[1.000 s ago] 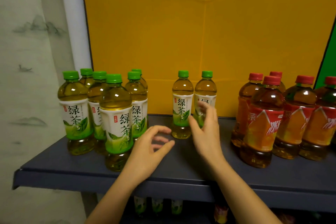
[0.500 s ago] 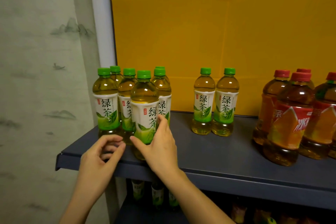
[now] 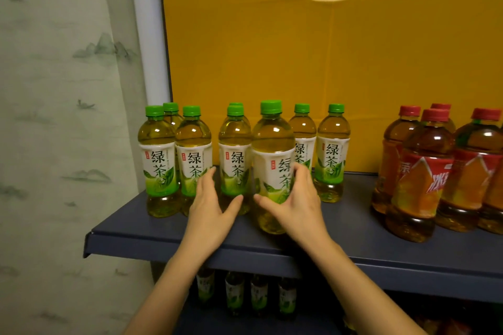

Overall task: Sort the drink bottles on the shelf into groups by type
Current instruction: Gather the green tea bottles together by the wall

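Head view: the right hand (image 3: 298,200) now grips the front green-tea bottle (image 3: 272,149), with fingers wrapped round the right side of its label and the thumb across its lower front. Half a second ago this hand only touched that bottle, which stood tight against the left cluster (image 3: 174,160). The bottle is now the nearest on the shelf (image 3: 353,250), to the right of that cluster and just in front of the gap leading to the pair of green-capped bottles (image 3: 333,155). A second ago that pair stood well apart at mid-shelf. Whether the bottle's base rests on the shelf or is slightly raised cannot be told. The left hand (image 3: 211,207) is open, its fingers straight and pointing up in front of two cluster bottles, its thumb spread to the right. Half a second ago it hovered loosely curled at the near left edge. Contact with the bottles behind it cannot be confirmed. The red-capped bottles (image 3: 419,179) form a separate group at the right, well apart from every green cap, as before. Assessment: the two types are already divided, and the present step appears to close the green-tea stock into one group, so little work seems to remain. Risk noted: the gripped bottle stands close to crowded neighbours and could knock one over.
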`<state>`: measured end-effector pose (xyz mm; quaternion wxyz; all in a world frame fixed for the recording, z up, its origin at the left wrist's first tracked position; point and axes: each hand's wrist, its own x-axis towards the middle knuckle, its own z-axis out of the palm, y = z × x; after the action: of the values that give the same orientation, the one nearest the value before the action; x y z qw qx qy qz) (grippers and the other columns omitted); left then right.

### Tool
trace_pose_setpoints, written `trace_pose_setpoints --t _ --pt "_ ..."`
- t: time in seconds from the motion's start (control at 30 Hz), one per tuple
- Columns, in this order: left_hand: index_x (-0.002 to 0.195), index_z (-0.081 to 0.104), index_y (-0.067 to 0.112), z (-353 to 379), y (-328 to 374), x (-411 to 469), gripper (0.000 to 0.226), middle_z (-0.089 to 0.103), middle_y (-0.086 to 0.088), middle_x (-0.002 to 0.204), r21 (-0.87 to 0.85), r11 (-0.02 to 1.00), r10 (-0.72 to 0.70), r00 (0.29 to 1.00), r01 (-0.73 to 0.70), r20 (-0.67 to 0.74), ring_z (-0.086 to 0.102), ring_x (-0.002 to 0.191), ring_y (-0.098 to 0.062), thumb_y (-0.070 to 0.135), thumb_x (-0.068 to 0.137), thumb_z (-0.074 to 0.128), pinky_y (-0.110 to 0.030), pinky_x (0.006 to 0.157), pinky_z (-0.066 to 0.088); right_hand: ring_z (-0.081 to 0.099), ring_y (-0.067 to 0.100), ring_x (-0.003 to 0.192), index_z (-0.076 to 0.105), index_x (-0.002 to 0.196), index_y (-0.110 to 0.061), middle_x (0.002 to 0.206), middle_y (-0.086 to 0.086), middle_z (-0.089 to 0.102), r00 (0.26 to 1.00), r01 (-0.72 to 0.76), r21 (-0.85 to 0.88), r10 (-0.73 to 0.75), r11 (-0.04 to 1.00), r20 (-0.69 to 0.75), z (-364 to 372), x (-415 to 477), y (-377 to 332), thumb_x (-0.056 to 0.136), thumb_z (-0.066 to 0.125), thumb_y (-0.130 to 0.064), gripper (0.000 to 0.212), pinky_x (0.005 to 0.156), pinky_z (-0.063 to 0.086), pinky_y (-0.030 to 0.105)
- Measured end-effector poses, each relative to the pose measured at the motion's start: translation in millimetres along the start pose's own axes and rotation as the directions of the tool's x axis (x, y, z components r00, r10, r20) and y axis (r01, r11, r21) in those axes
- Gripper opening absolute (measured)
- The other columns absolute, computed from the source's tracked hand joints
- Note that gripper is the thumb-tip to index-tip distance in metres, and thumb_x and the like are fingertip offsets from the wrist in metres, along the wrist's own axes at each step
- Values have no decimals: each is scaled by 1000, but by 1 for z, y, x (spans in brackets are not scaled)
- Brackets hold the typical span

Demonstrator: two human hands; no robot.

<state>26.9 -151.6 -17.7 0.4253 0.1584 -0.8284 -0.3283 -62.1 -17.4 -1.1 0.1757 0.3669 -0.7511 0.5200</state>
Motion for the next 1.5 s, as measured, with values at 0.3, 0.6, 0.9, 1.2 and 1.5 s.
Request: trace_pose_setpoints --t 0.3,0.6,0.9,1.2,1.5 --pt "143 1 -2 43 5 27 94 26 -20 148 -11 983 -184 983 184 -7 31 135 -33 20 81 69 -42 109 31 51 25 107 43 118 -10 112 7 50 986 -103 -142 83 985 -141 -61 18 47 64 81 -32 69 88 46 45" --pt "130 26 -3 52 -5 33 75 46 -21 131 -33 987 -160 986 158 -57 45 122 -35 19 76 74 -43 97 43 47 23 111 39 126 -12 117 7 46 966 -168 -124 138 978 -218 -65 20 81 65 81 -28 75 81 39 31" --pt "123 27 11 73 22 23 73 47 -6 133 -154 988 20 990 2 139 47 120 -18 27 72 77 -27 93 40 42 23 124 19 138 -9 136 7 43 982 -143 -26 139 989 -129 -60 21 90 76 72 -37 86 99 43 41" --pt "110 21 19 113 39 31 59 46 -3 132 -257 966 73 977 -20 198 48 120 -15 31 79 69 -28 93 44 41 7 116 14 141 -14 129 -6 37 982 -151 120 163 981 -92 -59 22 89 88 56 -37 72 91 38 25" --pt "114 20 20 126 45 31 53 44 3 129 -291 955 124 963 -51 239 45 121 -11 29 85 63 -25 95 41 42 15 121 17 140 -18 132 1 41 988 -138 156 148 978 -49 -53 24 95 90 49 -42 65 99 41 33"
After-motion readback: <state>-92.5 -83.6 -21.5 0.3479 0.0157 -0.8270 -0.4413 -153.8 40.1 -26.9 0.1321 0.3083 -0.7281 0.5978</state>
